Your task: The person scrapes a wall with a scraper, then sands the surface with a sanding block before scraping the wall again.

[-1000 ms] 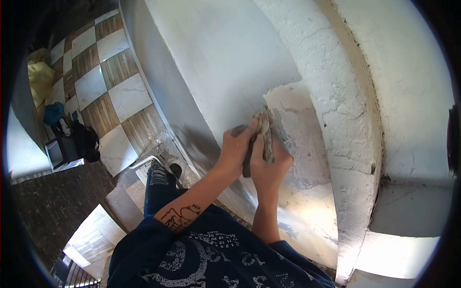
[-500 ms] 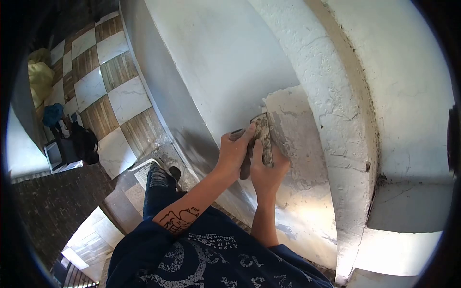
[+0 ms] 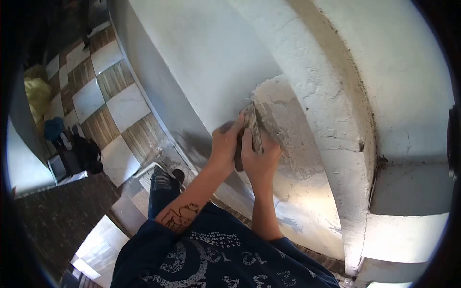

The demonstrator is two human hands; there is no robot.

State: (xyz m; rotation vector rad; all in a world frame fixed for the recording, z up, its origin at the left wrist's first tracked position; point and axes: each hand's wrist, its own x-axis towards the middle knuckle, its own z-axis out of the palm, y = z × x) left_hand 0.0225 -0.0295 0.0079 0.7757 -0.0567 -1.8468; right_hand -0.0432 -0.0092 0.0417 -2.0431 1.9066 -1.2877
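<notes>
Both of my hands hold a plastering trowel (image 3: 253,126) against the wall (image 3: 206,62). Its blade is crusted with light, speckled residue, and part of a dark handle shows at the left. My left hand (image 3: 224,148) is closed round the handle, its thumb up along the blade. Fingers of my right hand (image 3: 261,156) press on the blade lower down. The blade's top end lies at the edge of a bare, rough patch (image 3: 288,125) where the grey-white coating is gone. The blade's contact edge is hidden from this angle.
A raised, cracked plaster edge (image 3: 331,115) borders the patch on the right. My foot stands near a white-rimmed object (image 3: 149,168) on the checkered tile floor (image 3: 113,105). Dark bags (image 3: 86,151) and a yellow sack (image 3: 37,93) lie at the left.
The camera view has shifted and turned slightly. In it, my hands and the trowel appear a little further left and up, and the blade looks more edge-on. Both hands keep their hold.
</notes>
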